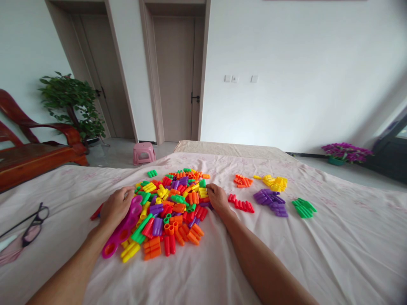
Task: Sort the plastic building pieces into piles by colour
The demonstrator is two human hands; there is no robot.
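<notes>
- Landmark: the mixed pile (171, 207) of coloured plastic tube blocks, on the pink bedsheet (286, 262); all five colours lie mingled here
- Sorted, right of the pile: the red group (241, 205) just beside its right edge, the orange group (243, 181) right of its far corner, the yellow group (276, 183) and the purple group (271, 202) further right, and the green group (304, 208) furthest right; each group is small and holds one colour only
- Progress, as judged: sorting by colour is begun for every colour but is at an early stage, since the pile far outweighs the five groups together
- The right hand (218, 198) sits at the pile's right edge with fingers bent down onto the blocks; whether they pinch one cannot be told
- The left hand (117, 206) lies palm down at the pile's left edge, over the upper end of the magenta plastic tongs (122, 231) lying along the pile's near-left side; clasped or merely covered, it cannot be told
- Apart from the work: the stray green blocks (151, 173) just beyond the pile, and the spectacles (33, 226) well to its left
</notes>
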